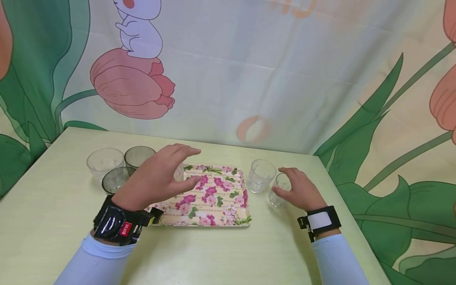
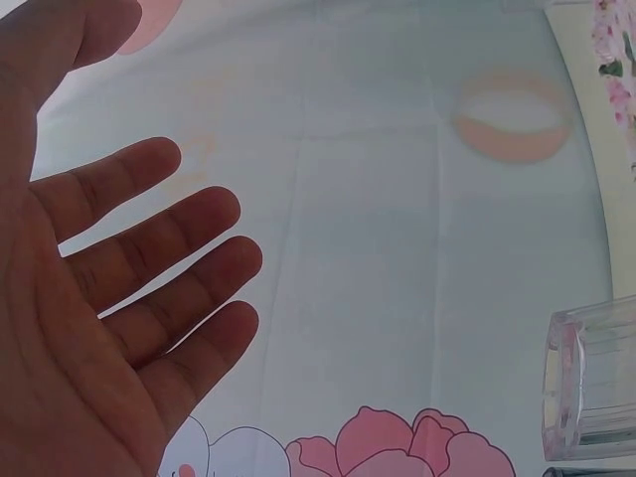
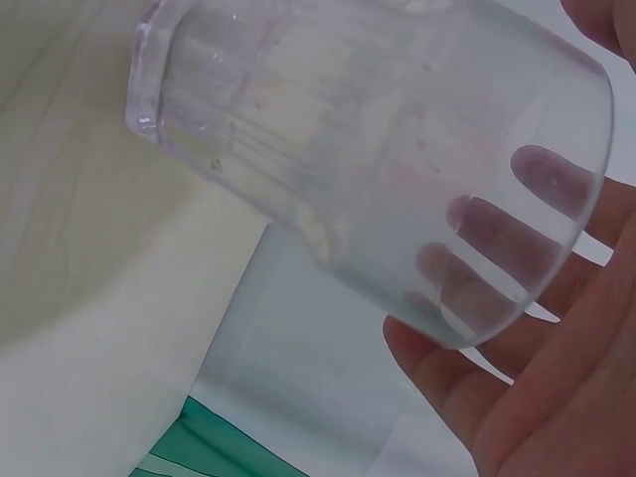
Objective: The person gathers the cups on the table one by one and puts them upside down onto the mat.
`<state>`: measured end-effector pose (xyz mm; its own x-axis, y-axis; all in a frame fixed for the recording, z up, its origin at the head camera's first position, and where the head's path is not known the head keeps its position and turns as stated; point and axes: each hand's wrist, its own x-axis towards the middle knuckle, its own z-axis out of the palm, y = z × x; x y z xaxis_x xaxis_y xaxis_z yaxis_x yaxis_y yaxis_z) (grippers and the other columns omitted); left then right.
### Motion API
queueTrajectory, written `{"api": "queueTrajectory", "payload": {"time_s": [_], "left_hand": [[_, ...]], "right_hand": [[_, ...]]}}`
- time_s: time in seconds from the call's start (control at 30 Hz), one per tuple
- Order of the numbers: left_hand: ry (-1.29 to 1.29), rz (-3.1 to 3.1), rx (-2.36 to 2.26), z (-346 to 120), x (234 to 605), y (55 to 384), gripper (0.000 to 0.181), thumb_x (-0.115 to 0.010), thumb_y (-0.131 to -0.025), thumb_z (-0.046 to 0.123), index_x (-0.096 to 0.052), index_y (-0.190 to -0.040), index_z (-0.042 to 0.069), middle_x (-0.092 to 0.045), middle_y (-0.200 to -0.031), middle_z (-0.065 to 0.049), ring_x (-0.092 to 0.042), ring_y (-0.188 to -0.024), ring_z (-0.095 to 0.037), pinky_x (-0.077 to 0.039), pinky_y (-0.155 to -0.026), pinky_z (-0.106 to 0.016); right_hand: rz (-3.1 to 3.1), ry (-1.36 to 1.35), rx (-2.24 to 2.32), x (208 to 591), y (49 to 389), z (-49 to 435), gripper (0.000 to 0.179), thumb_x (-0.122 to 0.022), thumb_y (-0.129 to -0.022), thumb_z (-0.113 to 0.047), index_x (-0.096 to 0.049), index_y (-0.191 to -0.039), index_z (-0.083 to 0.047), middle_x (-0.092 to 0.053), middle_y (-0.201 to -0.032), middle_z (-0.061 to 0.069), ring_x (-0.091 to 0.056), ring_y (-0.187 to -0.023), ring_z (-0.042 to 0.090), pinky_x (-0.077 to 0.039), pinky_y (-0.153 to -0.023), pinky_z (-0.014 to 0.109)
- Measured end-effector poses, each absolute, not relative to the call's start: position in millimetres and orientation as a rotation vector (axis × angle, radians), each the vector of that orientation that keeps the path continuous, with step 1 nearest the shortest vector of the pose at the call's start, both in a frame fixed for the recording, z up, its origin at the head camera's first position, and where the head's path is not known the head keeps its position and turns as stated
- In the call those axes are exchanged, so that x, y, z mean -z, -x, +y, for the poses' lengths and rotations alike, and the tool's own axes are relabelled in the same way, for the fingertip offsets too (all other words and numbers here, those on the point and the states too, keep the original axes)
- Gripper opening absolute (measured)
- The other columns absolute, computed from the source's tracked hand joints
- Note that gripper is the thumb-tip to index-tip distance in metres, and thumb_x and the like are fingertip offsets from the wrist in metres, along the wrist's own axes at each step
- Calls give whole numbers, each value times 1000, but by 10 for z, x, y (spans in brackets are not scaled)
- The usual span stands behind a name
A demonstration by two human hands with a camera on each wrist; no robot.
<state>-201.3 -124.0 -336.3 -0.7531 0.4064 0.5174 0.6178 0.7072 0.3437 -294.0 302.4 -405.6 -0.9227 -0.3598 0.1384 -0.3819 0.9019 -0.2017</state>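
Observation:
My left hand [image 1: 158,176] hovers over the left end of a floral tray [image 1: 221,190], its thumb and fingers spread with nothing between them. Behind it, a clear glass [image 1: 179,173] is partly hidden; the left wrist view also has a clear glass [image 2: 596,383] at its right edge. My right hand [image 1: 297,188] is around a small clear glass [image 1: 278,198] right of the tray. Through that glass [image 3: 328,139] its spread fingers [image 3: 487,238] show in the right wrist view, with the thumb apart from the rim. Beside it stands another clear glass [image 1: 261,178].
On the table's left side stand a wide clear glass bowl [image 1: 103,162] and two smoky glass ones, a rear one [image 1: 139,154] and a front one [image 1: 115,180], partly behind my left arm. A printed curtain [image 1: 221,79] hangs along the table's [image 1: 213,253] back edge.

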Motion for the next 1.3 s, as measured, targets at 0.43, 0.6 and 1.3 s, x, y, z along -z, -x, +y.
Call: {"api": "queueTrajectory", "payload": {"time_s": [0.43, 0.6, 1.3], "left_hand": [[795, -2515, 717, -1239, 3360, 1997, 63, -74, -87, 44, -57, -138, 12, -61, -133, -5, -58, -123, -24, -52, -100, -45], [801, -2512, 720, -1238, 3364, 1994, 63, -73, -87, 44, -57, -138, 12, -61, -132, -6, -58, -122, -24, -53, -99, -45], [817, -2490, 715, -1243, 3375, 2017, 61, -74, -87, 43, -57, -137, 12, -62, -131, -5, -58, -123, -22, -52, -101, -42]], "right_hand": [[-3001, -533, -353, 4097, 2953, 3016, 72, -69, -89, -51, -49, -144, -9, -52, -143, 17, -49, -133, 38, -46, -105, 57], [-3011, -527, -340, 4120, 2967, 3029, 74, -69, -88, -53, -49, -145, -9, -52, -143, 18, -48, -133, 38, -46, -106, 57], [-2931, -567, -324, 4055, 2932, 3052, 71, -71, -87, -50, -52, -142, -8, -57, -135, 18, -55, -123, 39, -48, -101, 57]]}}
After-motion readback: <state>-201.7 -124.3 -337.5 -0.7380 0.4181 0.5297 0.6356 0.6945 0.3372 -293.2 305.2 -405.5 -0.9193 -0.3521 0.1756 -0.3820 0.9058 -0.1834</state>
